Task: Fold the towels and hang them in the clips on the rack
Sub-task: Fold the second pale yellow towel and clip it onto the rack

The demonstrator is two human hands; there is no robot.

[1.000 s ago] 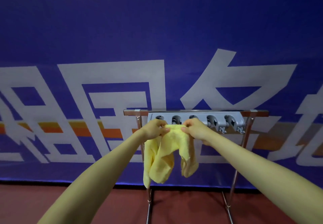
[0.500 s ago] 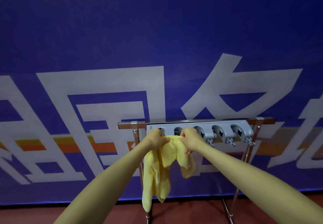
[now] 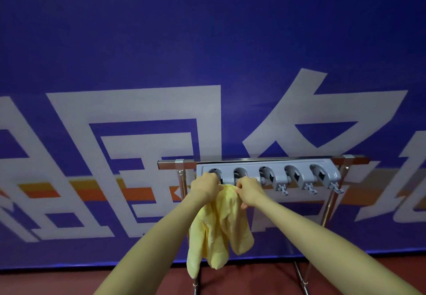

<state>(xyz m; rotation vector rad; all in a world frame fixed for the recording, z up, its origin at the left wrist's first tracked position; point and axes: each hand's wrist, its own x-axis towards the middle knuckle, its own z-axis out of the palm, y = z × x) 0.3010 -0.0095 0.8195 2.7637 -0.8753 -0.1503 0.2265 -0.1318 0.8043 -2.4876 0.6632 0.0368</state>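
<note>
Both hands, left hand (image 3: 204,185) and right hand (image 3: 249,189), gripping a soft, rumpled yellow towel (image 3: 216,232) apparently against moulded grey plastic clips (image 3: 268,175).

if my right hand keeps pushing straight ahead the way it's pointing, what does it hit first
Most likely the grey plastic clip holder, around its second clip from the left, directly beyond the right hand gripping the yellow towel. Depth is unclear.

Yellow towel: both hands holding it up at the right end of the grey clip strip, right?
Wrong end. In the head view the left hand and right hand hold the yellow towel at the left end of the grey clip strip.
</note>
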